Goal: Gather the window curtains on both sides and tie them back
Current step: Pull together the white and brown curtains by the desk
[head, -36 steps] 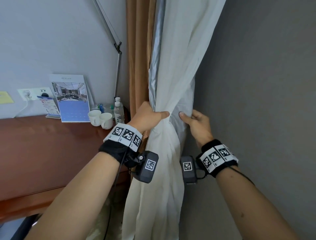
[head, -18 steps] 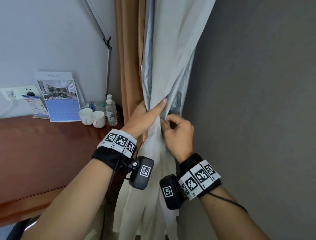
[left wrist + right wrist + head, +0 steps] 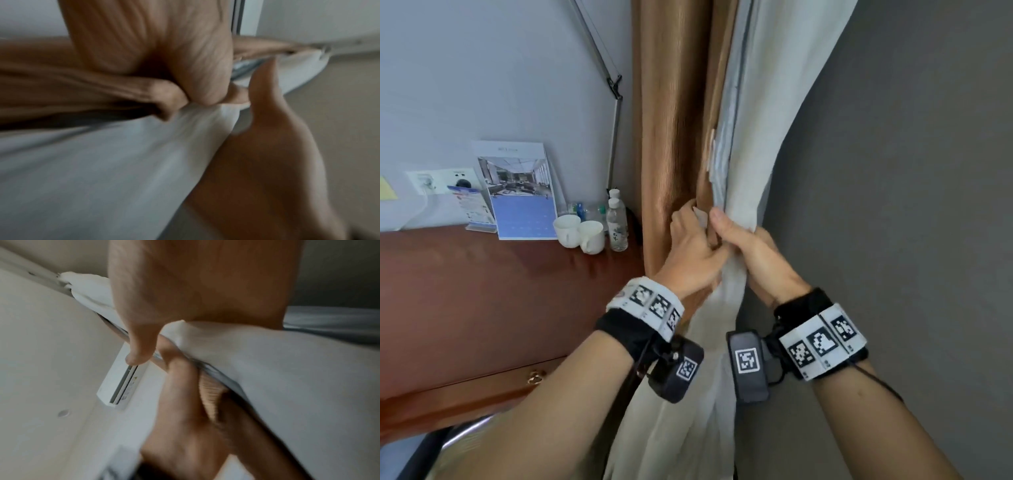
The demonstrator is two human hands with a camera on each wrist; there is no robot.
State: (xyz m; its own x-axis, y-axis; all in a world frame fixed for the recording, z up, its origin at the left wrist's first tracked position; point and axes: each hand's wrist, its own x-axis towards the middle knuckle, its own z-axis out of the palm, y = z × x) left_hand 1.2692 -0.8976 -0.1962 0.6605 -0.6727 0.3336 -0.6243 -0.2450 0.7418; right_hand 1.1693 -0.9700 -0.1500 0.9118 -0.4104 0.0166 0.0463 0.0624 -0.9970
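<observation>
A brown curtain (image 3: pixel 671 137) and a white curtain (image 3: pixel 760 113) with a grey lining hang side by side, pulled together at hand height. My left hand (image 3: pixel 690 246) curls its fingers into the brown curtain (image 3: pixel 144 48). My right hand (image 3: pixel 748 248) grips the white curtain (image 3: pixel 267 369), thumb on the front, fingers hidden behind the fabric. The two hands touch at the gathered waist. A small pale strip (image 3: pixel 702 217) shows between them; I cannot tell what it is. Both wrist views are blurred.
A brown desk (image 3: pixel 482 291) stands at the left with two white cups (image 3: pixel 578 233), water bottles (image 3: pixel 618 222) and a calendar (image 3: pixel 517 195). A metal rod (image 3: pixel 614 137) hangs beside the brown curtain. A grey wall (image 3: pixel 893 205) is close at the right. An air conditioner (image 3: pixel 121 382) sits high up.
My right hand has come round from the far side of the white curtain to meet the left. My left hand has shifted onto the brown curtain. The bundle is drawn tighter.
</observation>
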